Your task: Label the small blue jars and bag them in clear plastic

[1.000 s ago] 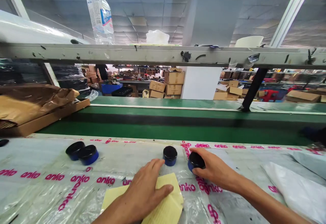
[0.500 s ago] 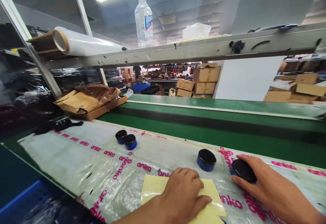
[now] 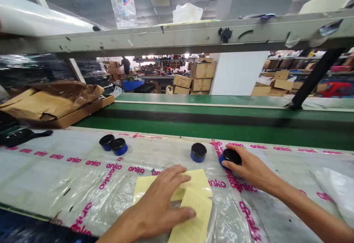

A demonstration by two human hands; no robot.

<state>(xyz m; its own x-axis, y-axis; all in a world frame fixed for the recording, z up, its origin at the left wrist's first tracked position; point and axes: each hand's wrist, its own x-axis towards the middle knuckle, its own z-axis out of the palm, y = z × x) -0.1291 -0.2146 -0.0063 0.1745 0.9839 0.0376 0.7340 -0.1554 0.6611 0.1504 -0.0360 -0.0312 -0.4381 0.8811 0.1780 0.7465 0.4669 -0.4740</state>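
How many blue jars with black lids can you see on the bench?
4. A first jar and second jar stand side by side at left, a third jar stands alone mid-bench, and a fourth jar sits under the right hand.

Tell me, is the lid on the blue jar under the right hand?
On: the black lid sits closed on top of the blue jar, with the right hand gripping it from above.
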